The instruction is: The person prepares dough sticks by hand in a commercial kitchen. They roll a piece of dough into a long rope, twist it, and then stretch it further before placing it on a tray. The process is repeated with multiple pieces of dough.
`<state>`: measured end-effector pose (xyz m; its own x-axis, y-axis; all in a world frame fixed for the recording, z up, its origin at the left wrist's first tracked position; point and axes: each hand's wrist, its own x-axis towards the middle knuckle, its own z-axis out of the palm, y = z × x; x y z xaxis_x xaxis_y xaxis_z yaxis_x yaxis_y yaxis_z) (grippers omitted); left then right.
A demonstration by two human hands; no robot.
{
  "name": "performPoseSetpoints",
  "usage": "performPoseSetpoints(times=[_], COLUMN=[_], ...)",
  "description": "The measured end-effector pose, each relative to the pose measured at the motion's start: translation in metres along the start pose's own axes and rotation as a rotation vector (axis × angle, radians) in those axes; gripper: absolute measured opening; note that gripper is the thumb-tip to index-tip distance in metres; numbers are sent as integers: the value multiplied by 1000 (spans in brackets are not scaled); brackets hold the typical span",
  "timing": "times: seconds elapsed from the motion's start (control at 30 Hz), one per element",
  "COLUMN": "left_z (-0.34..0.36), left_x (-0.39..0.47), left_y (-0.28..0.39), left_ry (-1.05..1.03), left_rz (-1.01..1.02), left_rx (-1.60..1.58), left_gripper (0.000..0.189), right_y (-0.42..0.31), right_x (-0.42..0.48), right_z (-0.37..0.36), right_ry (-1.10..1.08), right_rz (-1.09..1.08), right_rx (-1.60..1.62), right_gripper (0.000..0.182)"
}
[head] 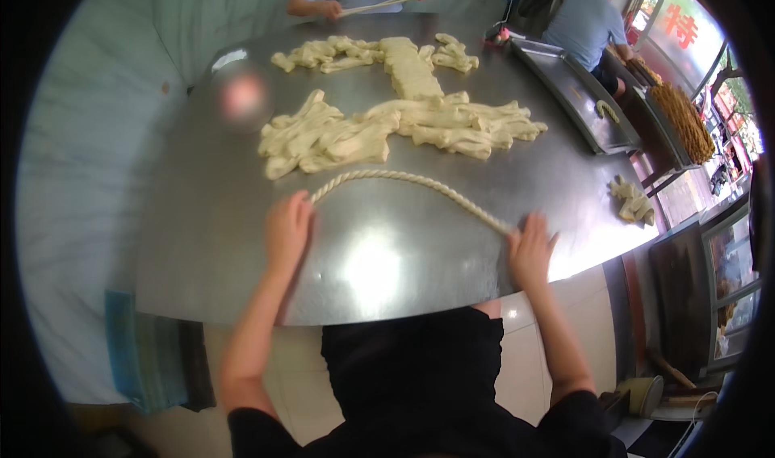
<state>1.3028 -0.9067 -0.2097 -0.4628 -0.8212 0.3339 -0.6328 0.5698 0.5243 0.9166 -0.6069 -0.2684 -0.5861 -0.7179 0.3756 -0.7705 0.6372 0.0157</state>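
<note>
An arched rope of twisted pale dough (387, 175) lies on the metal tabletop (206, 252) in front of me. Its left end runs in under the bent fingers of my left hand (287, 234). The opposite end, lower on the right, is held under my right hand (531, 249), whose fingers are stretched out. Both palms face down, so the grip itself is partly hidden. Just beyond the rope are a heap of dough strips (321, 140) and a second heap of strips (475, 125) touching it on the right.
A thick dough slab (408, 67) and smaller dough pieces (339, 52) lie farther back. At right are a metal tray (560, 79), dough scraps (633, 201) and stacked brown twists (684, 119). Across the table a person stretches a dough strand (378, 4); another sits beyond the tray.
</note>
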Motion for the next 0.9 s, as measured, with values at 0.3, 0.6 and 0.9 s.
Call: performPoseSetpoints(times=[0.3, 0.6, 0.9], left_z=[27, -48, -15], left_x=[-73, -24, -19], left_y=[32, -28, -55], left_ry=[-95, -111, -74], left_rz=[151, -259, -198], left_rx=[484, 3, 59], left_gripper=[42, 29, 27], right_y=[42, 39, 4], right_x=[54, 43, -28], right_z=[5, -26, -10], right_ry=[82, 8, 1], right_rz=[-23, -218, -130], right_rx=[178, 360, 138], right_gripper=[28, 38, 60])
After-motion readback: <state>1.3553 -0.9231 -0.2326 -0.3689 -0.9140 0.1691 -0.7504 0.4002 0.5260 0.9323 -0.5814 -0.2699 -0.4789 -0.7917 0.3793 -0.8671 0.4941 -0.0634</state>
